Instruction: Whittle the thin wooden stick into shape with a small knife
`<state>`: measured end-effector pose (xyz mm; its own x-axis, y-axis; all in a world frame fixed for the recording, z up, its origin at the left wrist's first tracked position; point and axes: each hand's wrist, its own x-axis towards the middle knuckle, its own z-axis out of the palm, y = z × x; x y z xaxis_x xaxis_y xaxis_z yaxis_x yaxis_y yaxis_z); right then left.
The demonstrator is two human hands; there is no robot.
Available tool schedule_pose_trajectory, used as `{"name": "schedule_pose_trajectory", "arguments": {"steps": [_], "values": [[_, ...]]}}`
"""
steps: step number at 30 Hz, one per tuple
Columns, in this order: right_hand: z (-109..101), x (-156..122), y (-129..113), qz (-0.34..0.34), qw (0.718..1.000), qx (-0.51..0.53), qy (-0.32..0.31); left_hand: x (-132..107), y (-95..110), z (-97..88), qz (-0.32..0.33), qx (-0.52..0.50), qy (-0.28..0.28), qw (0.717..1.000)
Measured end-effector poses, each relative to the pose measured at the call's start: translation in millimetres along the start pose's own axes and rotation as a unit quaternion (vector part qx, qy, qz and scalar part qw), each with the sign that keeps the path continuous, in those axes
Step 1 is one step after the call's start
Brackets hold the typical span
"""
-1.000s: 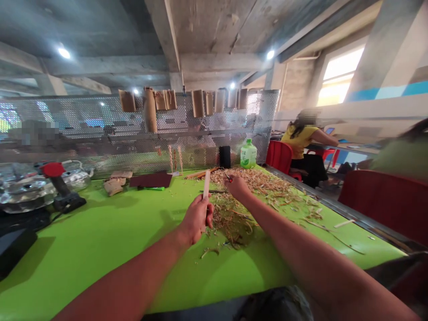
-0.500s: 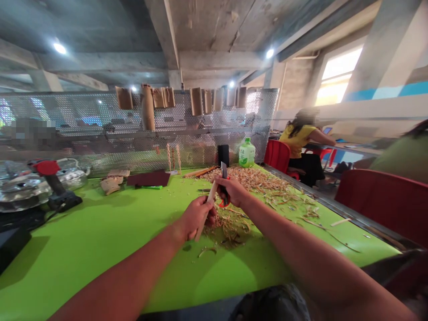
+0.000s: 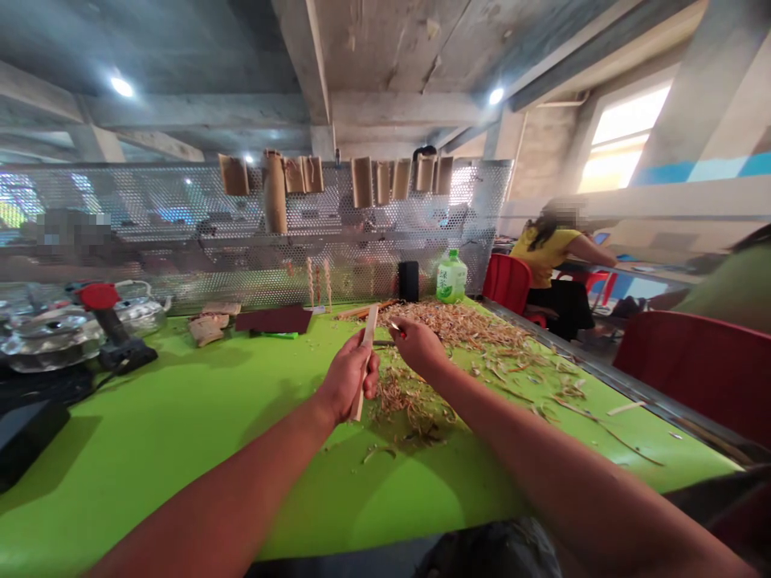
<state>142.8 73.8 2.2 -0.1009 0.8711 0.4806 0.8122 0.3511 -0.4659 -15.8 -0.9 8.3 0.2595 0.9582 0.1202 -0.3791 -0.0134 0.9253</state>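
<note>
A: What's the room like?

B: A workshop under a bare concrete ceiling (image 3: 391, 48). A perforated metal screen (image 3: 150, 209) runs along the far side of a bright green table (image 3: 181, 457), and brown paper sleeves (image 3: 362, 182) hang in a row from its top edge.

A: What's the left hand doing?

B: The left hand (image 3: 348, 377) is curled shut around a pale wooden strip (image 3: 365, 353). The strip sits tilted, poking out above and below the fist, held up over the table.

A: And the right hand?

B: The right hand (image 3: 420, 345) has its fingers pressed together, pinching a small tool (image 3: 394, 327). Only a bright metal tip shows past them; the rest is hidden, so I can't tell what kind it is. That tip is just beside the strip, not touching it.

A: What's around them?

B: Wood shavings (image 3: 409, 409) lie scattered under both hands, with a thicker heap of shavings (image 3: 446, 321) beyond. A slim dark tool (image 3: 384, 343) lies on the table near the right hand. Farther back stand a black cylinder (image 3: 408, 281) and a green-capped plastic bottle (image 3: 451, 277), and a dark sheet of sandpaper (image 3: 274, 319) lies to the left. Past a red chair (image 3: 507, 282), a co-worker in a yellow shirt (image 3: 545, 253) sits at another table.
</note>
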Motion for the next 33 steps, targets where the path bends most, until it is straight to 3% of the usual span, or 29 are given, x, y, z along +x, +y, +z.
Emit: {"name": "schedule_pose_trajectory", "arguments": {"steps": [7,11,16,19,23,25,29,33], "values": [[-8,-17,-22,-0.062,0.983,-0.158,-0.063,0,-2,2.3,0.012,0.028,0.013,0.999],[-11,-19,-25,-0.078,0.975,-0.198,-0.069,1,-3,4.0,0.038,0.081,0.036,0.995],[-13,-14,-23,-0.082,0.973,-0.210,-0.060,-3,0,9.1,0.026,0.104,0.035,0.994],[-18,0,-6,-0.034,0.977,-0.206,-0.033,-12,-2,16.2,0.007,0.116,0.008,0.993],[-31,23,33,0.113,0.975,-0.192,-0.019,-21,-8,24.3,0.001,0.126,-0.063,0.990],[-33,28,45,0.141,0.974,-0.175,-0.002,-17,-10,21.7,0.010,0.118,-0.045,0.992],[-21,19,31,0.076,0.987,-0.143,0.010,-2,-10,4.0,0.013,0.130,0.039,0.991],[-6,-1,-4,-0.032,0.990,-0.130,-0.046,6,-9,-4.8,0.020,0.158,0.078,0.984]]}}
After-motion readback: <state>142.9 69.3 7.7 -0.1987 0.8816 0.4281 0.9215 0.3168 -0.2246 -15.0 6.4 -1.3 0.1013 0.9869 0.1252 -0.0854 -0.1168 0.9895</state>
